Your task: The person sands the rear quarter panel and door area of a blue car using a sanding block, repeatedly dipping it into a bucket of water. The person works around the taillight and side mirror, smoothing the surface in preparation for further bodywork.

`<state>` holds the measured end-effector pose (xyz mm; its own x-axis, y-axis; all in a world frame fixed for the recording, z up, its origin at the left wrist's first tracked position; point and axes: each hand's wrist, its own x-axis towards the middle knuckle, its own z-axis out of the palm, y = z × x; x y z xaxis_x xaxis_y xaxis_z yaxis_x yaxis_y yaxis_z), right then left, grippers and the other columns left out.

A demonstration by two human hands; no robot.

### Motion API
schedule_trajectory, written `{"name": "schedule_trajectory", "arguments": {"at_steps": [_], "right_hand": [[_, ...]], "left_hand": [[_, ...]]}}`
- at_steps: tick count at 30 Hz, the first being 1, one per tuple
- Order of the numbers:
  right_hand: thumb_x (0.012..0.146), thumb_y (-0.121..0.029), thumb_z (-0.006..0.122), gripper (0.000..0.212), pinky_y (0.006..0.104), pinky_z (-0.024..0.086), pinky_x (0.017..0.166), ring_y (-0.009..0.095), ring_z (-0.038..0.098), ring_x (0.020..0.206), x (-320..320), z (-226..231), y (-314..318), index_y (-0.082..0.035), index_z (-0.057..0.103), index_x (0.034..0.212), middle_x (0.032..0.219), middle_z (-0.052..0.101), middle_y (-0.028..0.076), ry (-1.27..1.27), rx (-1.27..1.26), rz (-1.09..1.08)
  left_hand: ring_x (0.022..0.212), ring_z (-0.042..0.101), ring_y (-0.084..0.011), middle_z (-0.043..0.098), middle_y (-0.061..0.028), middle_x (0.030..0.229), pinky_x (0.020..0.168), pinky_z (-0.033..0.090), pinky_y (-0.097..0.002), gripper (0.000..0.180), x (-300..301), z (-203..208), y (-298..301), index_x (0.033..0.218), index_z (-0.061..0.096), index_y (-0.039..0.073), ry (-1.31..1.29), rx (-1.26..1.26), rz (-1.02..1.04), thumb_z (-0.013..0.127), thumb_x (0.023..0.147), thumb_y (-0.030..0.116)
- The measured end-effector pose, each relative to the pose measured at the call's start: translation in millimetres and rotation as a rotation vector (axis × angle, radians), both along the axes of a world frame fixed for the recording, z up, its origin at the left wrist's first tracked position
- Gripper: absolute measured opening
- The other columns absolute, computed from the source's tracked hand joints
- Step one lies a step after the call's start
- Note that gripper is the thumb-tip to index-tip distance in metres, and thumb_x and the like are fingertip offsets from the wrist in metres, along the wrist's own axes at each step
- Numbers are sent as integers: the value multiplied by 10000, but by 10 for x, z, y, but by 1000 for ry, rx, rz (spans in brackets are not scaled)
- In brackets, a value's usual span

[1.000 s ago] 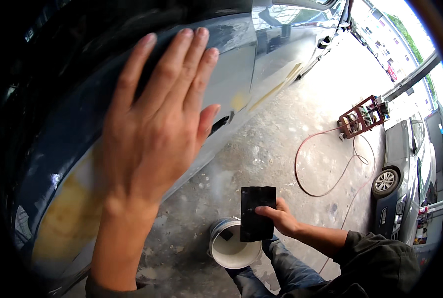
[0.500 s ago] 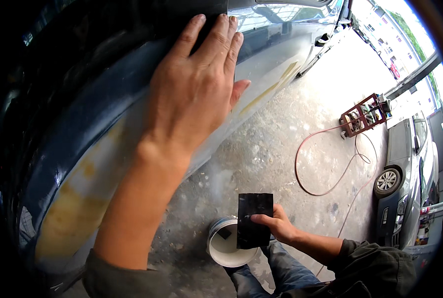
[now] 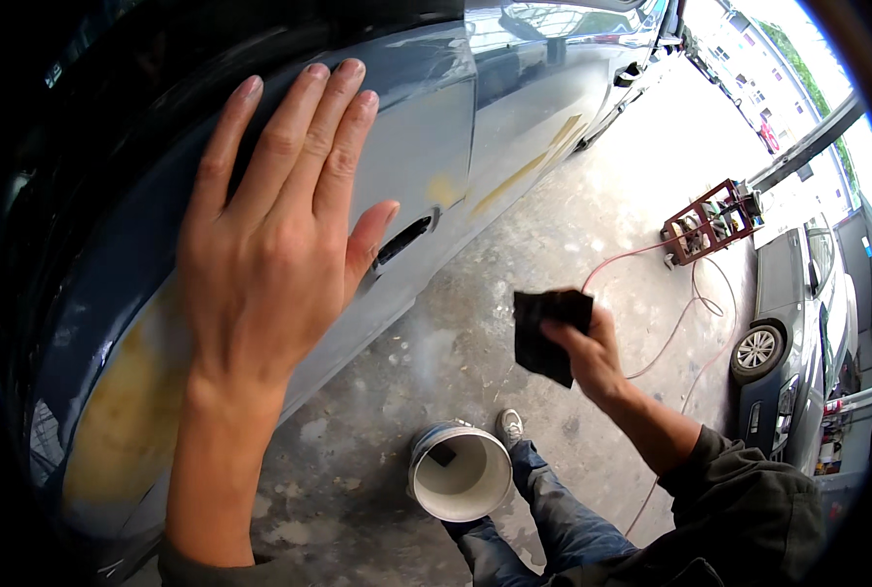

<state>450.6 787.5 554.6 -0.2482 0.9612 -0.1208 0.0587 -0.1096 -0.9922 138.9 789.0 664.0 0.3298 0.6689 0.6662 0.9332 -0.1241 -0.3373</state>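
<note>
My left hand (image 3: pixel 269 235) lies flat with fingers spread on the sanded blue-grey side panel of a car (image 3: pixel 475 127), just left of the dark door-handle recess (image 3: pixel 403 240). Yellowish filler patches (image 3: pixel 128 411) show on the panel below my wrist and further along the door. My right hand (image 3: pixel 587 357) is raised over the floor and grips a folded black sanding sheet (image 3: pixel 548 333). A white bucket (image 3: pixel 460 472) stands on the concrete by my shoe (image 3: pixel 510 427).
The concrete floor (image 3: pixel 553 225) is dusty. A red cart (image 3: pixel 710 220) with a red hose (image 3: pixel 690 303) looping off it stands at the right. A dark parked car (image 3: pixel 788 342) sits beyond it at the shop opening.
My left hand has slid back down and left along the panel after reaching up. My right hand has lifted the black sheet up and away from the bucket.
</note>
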Motion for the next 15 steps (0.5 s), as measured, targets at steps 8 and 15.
{"name": "schedule_trajectory", "arguments": {"at_steps": [8, 15], "right_hand": [[917, 41, 543, 304, 278, 550, 774, 147, 673, 899, -244, 618, 425, 29, 637, 1206, 1051, 721, 94, -169, 371, -97], [788, 148, 562, 602, 360, 508, 910, 264, 591, 1080, -947, 999, 1047, -136, 685, 1304, 1211, 638, 105, -691, 1684, -275]], "left_hand": [[1401, 470, -157, 551, -1, 1486, 1229, 309, -386, 512, -254, -35, -254, 1403, 589, 90, -28, 37, -53, 649, 936, 288], [1405, 459, -146, 547, 4, 1488, 1232, 311, -381, 492, -256, -102, -246, 1412, 585, 107, -65, 68, -56, 598, 973, 328]]}}
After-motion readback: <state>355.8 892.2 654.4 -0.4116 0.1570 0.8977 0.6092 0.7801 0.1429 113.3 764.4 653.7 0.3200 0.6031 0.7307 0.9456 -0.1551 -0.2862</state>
